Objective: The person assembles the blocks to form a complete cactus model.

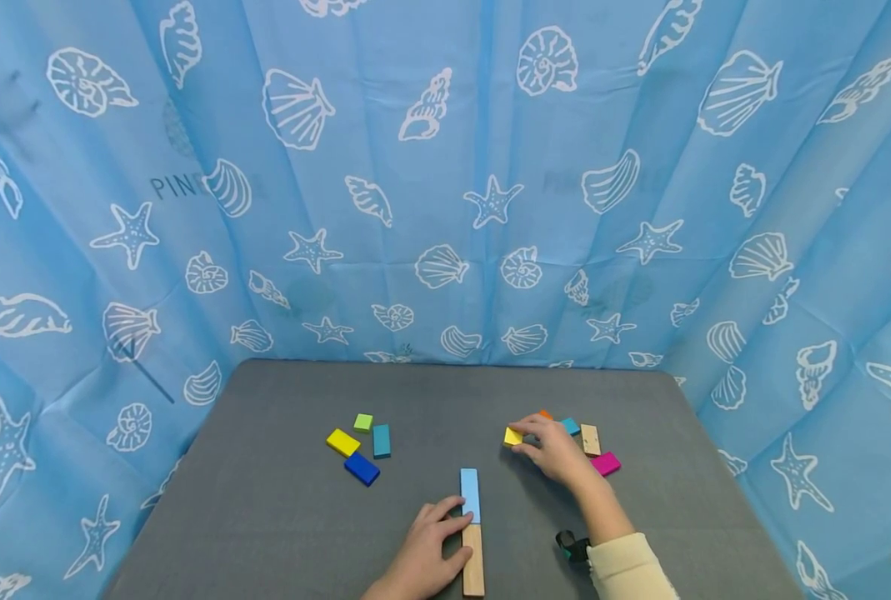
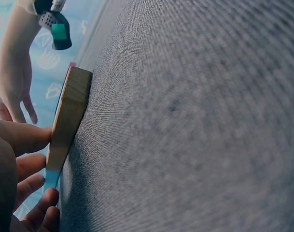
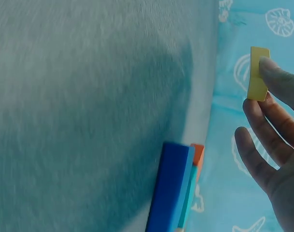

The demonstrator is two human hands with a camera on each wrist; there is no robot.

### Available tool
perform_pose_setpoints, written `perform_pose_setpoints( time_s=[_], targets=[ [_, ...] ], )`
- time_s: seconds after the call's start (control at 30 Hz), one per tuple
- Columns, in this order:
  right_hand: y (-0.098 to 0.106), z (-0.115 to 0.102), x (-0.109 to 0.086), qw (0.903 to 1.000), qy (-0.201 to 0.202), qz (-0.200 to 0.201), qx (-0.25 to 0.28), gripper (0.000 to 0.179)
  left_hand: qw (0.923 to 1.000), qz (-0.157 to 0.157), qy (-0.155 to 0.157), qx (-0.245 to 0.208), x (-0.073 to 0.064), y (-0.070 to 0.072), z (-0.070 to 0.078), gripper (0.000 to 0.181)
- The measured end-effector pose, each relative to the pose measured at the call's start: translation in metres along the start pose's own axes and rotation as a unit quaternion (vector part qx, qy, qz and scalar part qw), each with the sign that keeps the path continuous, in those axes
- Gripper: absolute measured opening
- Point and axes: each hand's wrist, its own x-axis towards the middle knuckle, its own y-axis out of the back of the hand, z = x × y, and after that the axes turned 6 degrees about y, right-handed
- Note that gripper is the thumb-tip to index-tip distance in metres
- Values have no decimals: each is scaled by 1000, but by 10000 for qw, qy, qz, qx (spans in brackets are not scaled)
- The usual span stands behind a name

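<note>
Between the thumb and fingertips of my right hand (image 1: 553, 450) is a small yellow block (image 3: 256, 87), held above the table at right of centre. My left hand (image 1: 427, 550) rests against the left edge of two long blocks laid end to end in the front middle. The farther is a light blue block (image 1: 470, 492); the nearer is a plain wooden block (image 1: 474, 571). In the left wrist view, the thumb touches the wooden block's side, with fingertips beside the light blue end.
Left on the grey table (image 1: 280, 517) are a yellow block (image 1: 343, 442), green block (image 1: 363, 422), teal block (image 1: 381, 441) and dark blue block (image 1: 362, 469). Past the right hand lie a blue block (image 1: 569, 426), wooden piece (image 1: 590, 440), magenta block (image 1: 606, 463) and partly hidden orange block (image 1: 546, 414).
</note>
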Motion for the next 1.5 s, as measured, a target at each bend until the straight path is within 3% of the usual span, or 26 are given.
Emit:
perform_pose_setpoints(
  time_s=[0.4,0.9,1.17,1.5],
  targets=[
    [-19,-15,13,9984,-192,-182,508,36,9999,-62,91,-33,1,1,0,45],
    [-42,-23,20,9976,-45,-430,536,33,9999,-60,42,-81,1,-1,-2,44],
    [-51,-25,24,9967,75,-657,471,32,9995,125,-207,-188,3,-1,-5,43],
    [-57,-28,24,9932,16,-1067,465,28,9991,-97,-190,-375,1,0,-8,44]
  ],
)
